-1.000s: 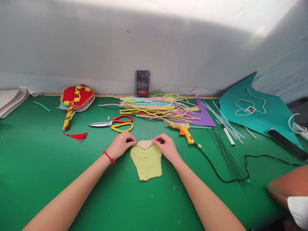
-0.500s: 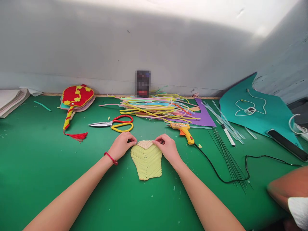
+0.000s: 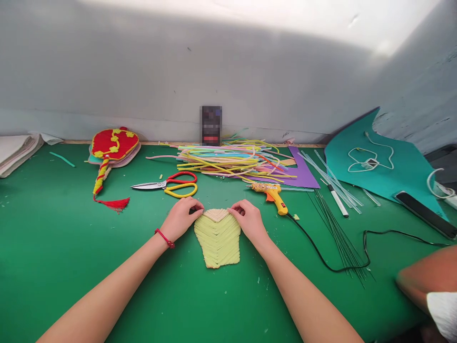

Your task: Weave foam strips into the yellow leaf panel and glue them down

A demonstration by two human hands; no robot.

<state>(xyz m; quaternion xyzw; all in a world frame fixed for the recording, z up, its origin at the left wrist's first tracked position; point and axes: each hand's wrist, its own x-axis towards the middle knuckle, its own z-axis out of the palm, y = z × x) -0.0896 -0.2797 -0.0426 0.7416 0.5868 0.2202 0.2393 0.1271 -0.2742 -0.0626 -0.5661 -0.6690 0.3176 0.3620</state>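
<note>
A flat yellow-green piece (image 3: 217, 240) with slanting ribs and a cream top lies on the green table (image 3: 171, 295). My left hand (image 3: 183, 216), with a red cord bracelet at the wrist, pinches its upper left edge between thumb and fingertips. At the upper right edge, my right hand (image 3: 247, 219) grips the same piece in a similar pinch. Red-and-yellow-handled scissors (image 3: 180, 184) lie beyond my left hand, blades pointing left. Past my right hand rests a yellow glue gun (image 3: 274, 195), its black cord running off to the right.
Colourful fuzzy sticks (image 3: 232, 162) are heaped before a dark phone (image 3: 211, 125). A red fan (image 3: 114, 144) lies back left. To the right are clear sticks (image 3: 335, 183), green wires (image 3: 335, 228), a marker (image 3: 338, 200) and a teal sheet (image 3: 400, 162). Another person's arm (image 3: 430, 271) shows at right.
</note>
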